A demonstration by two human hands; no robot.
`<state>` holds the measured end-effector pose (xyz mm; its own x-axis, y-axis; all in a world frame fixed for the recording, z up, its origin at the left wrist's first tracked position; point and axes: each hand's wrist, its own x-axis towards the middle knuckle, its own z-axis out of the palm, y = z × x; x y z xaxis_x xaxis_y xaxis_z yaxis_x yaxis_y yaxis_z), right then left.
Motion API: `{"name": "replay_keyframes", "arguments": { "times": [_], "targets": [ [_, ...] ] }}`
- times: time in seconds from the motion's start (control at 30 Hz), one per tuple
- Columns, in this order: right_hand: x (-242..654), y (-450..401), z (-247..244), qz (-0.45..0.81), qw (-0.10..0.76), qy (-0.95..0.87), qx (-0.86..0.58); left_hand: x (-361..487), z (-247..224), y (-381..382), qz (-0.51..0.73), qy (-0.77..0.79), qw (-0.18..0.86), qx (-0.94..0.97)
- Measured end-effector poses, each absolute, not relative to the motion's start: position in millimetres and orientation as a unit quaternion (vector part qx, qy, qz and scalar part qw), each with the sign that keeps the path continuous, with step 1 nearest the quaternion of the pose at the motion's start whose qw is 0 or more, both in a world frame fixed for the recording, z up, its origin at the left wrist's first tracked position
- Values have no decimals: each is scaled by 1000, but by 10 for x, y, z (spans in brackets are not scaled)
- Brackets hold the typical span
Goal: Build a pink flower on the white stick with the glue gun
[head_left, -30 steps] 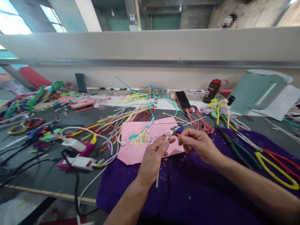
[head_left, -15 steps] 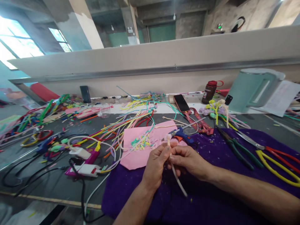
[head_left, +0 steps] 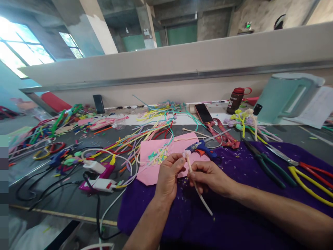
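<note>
Above the purple cloth (head_left: 145, 208), my right hand (head_left: 210, 177) pinches a pale fuzzy stem (head_left: 204, 203) whose free end slants down to the right. My left hand (head_left: 169, 175) is closed at the stem's top, its thumb and fingertips at a small pale pink tuft (head_left: 186, 153). Behind my hands lies a pink sheet (head_left: 148, 173) with short green, yellow and pink snippets (head_left: 158, 156) on it. A blue glue gun (head_left: 201, 149) rests at the sheet's right edge, just beyond my fingers.
Green-handled pliers (head_left: 270, 166) and red-and-yellow-handled scissors (head_left: 293, 161) lie at the right. Behind them stand a kettle (head_left: 278, 99), a bottle (head_left: 235, 100) and a phone (head_left: 204, 113). At the left are a power strip (head_left: 104, 173), cables and loose colourful stems.
My left hand has moved slightly left and its fingers have shifted to the tuft. More of the stem shows between my hands. The view has turned slightly left.
</note>
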<state>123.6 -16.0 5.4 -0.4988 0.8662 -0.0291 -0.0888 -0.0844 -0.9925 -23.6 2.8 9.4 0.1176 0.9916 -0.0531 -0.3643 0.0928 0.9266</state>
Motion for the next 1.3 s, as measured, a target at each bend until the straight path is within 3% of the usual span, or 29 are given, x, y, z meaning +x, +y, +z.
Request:
{"name": "replay_keyframes", "arguments": {
  "times": [0.4, 0.6, 1.1, 1.3],
  "targets": [
    [1292, -99, -1, 631, 372, -583, -351, -199, 40, 48, 446, 366, 711, 402],
    [1315, -76, 8, 670, 384, -542, -330, -194, 39, 57, 447, 346, 713, 416],
    [1303, -47, -31, 630, 398, -565, -355, -201, 34, 51, 497, 391, 646, 428],
    [1303, -57, -51, 640, 396, -566, -337, -204, 16, 38, 465, 366, 680, 433]
  ]
}}
